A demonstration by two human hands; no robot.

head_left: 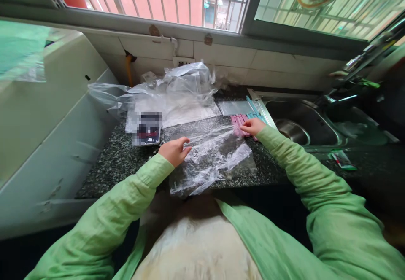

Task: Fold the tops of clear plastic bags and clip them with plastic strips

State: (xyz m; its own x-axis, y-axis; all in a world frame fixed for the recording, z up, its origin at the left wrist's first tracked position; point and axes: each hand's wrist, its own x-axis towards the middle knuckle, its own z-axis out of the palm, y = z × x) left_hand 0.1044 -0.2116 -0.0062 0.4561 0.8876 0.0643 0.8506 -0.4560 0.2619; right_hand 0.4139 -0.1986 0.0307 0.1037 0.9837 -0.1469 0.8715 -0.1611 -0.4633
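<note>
A clear plastic bag point(218, 157) lies crumpled and spread over the speckled countertop in front of me. My left hand point(174, 151) is at its left edge, thumb and forefinger apart with a gap between them. At the bag's upper right corner, my right hand point(254, 126) reaches over a bundle of pink plastic strips point(238, 120), which look like bag sealing clips. Its fingertips are drawn together there; what they hold is hidden. Teal strips of the same sort point(255, 114) lie just behind that hand, beside a flat clear packet point(234, 108).
Large clear plastic bags point(186, 86) are heaped at the back by the wall. A phone-like dark device point(148, 128), partly blurred, lies left of the bag. A steel sink point(297, 117) is on the right, with a small packet point(343, 160) near it. A white appliance point(50, 136) borders the left.
</note>
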